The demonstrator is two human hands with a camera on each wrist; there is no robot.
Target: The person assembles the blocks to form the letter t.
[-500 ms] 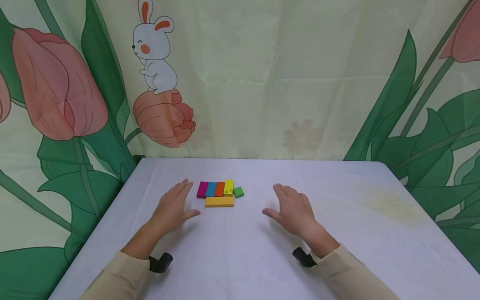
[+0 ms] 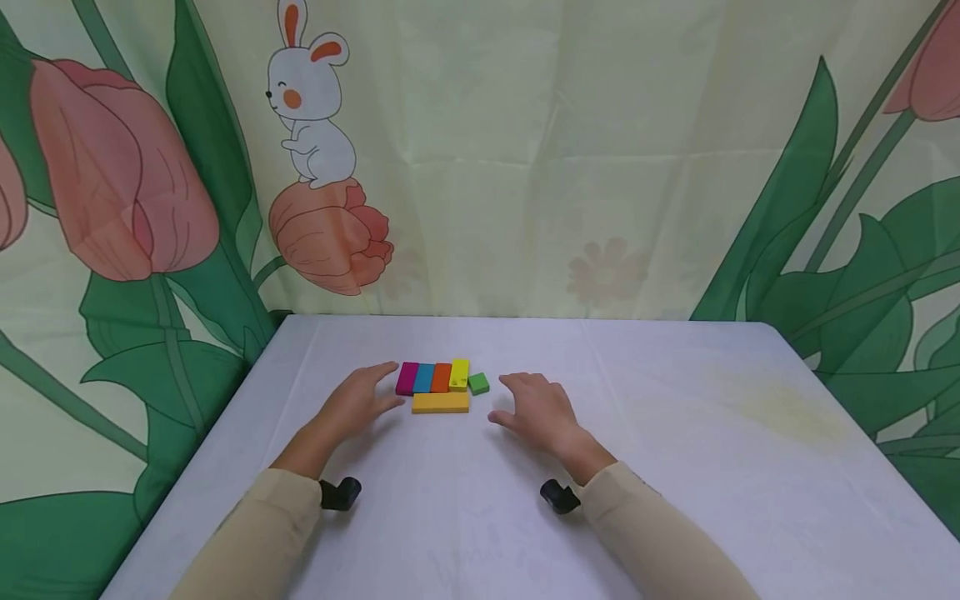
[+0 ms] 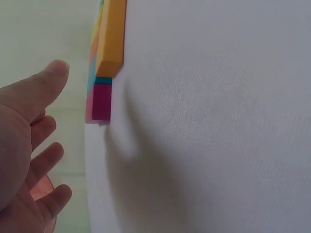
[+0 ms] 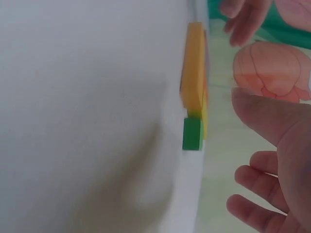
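Colored blocks lie grouped on the white table. A magenta block point(image 2: 407, 378), a blue block point(image 2: 423, 378), an orange-red block point(image 2: 441, 377) and a yellow block point(image 2: 459, 376) stand side by side in a row. Along the row's near side lies a long amber block point(image 2: 440, 403), and a small green block point(image 2: 478, 383) sits at the right end, slightly turned. My left hand point(image 2: 352, 405) hovers just left of the magenta block, thumb and fingers apart. To the right of the green block, my right hand point(image 2: 542, 412) hovers with thumb and fingers spread. Neither hand holds anything.
The white tabletop point(image 2: 465, 517) extends around the blocks to both sides. Behind it hangs a curtain point(image 2: 487, 167) printed with tulips, leaves and a rabbit. A black wrist camera point(image 2: 341, 493) sits at the left cuff and another black camera point(image 2: 559, 497) at the right cuff.
Both hands have moved inward toward the blocks, the right hand farther leftward. The fingers of the left hand now bend more toward the magenta block. The blocks keep their arrangement.
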